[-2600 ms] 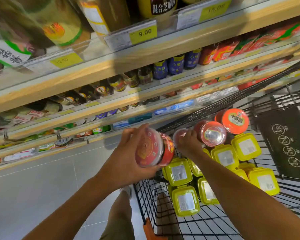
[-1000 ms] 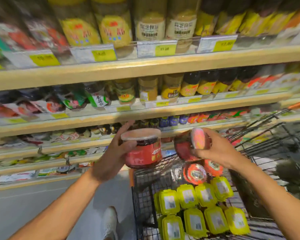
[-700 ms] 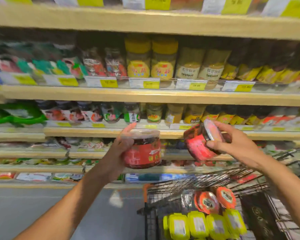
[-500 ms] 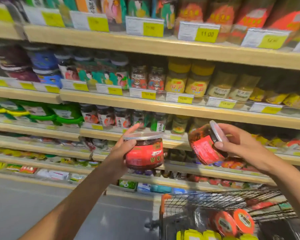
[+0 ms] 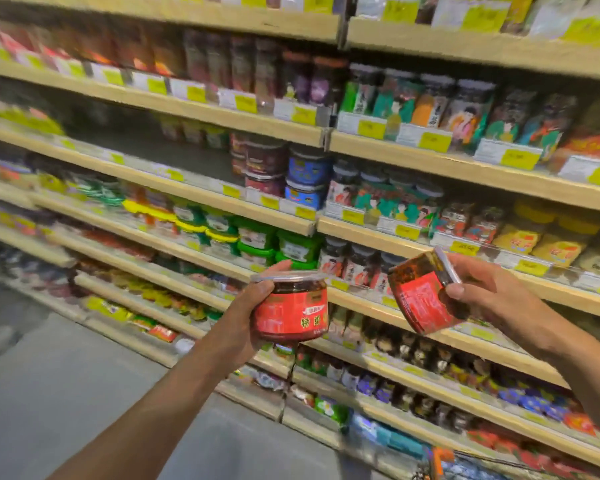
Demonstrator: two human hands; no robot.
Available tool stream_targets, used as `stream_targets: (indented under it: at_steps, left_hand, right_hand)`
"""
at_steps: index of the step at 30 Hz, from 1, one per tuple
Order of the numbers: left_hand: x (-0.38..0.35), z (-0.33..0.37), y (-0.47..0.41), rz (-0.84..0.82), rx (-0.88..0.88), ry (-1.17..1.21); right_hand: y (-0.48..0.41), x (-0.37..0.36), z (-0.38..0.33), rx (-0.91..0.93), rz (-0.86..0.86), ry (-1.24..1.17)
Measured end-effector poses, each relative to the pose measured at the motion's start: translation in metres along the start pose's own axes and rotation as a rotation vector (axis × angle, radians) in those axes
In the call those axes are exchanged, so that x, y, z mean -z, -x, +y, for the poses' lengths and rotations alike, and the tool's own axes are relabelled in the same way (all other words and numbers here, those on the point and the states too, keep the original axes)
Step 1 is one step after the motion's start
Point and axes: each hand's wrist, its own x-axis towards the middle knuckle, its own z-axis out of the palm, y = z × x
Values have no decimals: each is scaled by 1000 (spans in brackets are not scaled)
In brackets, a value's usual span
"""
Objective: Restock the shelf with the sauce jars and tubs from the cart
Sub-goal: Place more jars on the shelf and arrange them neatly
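Note:
My left hand (image 5: pixel 248 318) grips an upright red-labelled sauce jar (image 5: pixel 293 311) with a clear lid, held in front of the lower shelves. My right hand (image 5: pixel 489 299) holds a second red sauce jar (image 5: pixel 421 297), tilted with its lid pointing up and right. Both jars hang in the air, a short gap between them. Behind them rise the wooden shelves (image 5: pixel 201 192), packed with jars and tubs. One shelf level has a bare stretch (image 5: pixel 174 157) left of stacked dark-red and blue tubs (image 5: pixel 284 171). Only an orange corner of the cart (image 5: pixel 437 459) shows at the bottom edge.
Green-lidded tubs (image 5: pixel 260 240) and yellow-lidded tubs (image 5: pixel 187 220) sit one level below the bare stretch. Yellow price tags run along every shelf front. Grey floor (image 5: pixel 66 393) spreads at the lower left. The view is blurred by motion.
The view has swung up and left from the cart to the shelves. Both hands lifted their jars out of the cart and carry them at chest height; the cart has nearly left the frame.

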Motion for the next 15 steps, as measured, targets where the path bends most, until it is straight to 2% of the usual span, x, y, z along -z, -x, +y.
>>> stream_targets:
  at_steps: [7, 15]
  left_hand:
    - [67, 50, 52, 95, -109, 117]
    - [107, 97, 53, 192, -123, 55]
  right_hand:
    - [-42, -91, -50, 81, -59, 19]
    - [-109, -155, -85, 154, -109, 93]
